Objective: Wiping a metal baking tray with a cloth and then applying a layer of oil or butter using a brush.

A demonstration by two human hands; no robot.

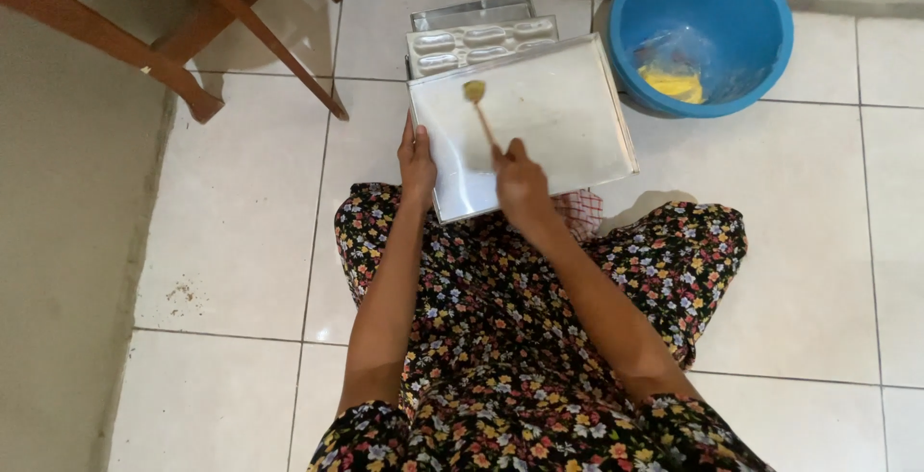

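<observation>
- Your left hand (417, 159) grips the left edge of the flat metal tray (563, 135), fingers curled around it.
- Your right hand (521, 183) pinches a small brush (478, 106), thin wooden handle, yellowish bristles touching the tray's pale, shiny surface.
- Well right, the blue basin (760, 49) sits on the floor.

A home is shown, with kitchen work done on the floor. A floor of large white glazed tiles (241, 222) is seen, wooden furniture legs (241, 20) are set on it, and a flat metal baking tray (568, 116), a moulded metal baking pan (481, 41) and a round blue plastic basin (701, 29) are laid out there.
</observation>
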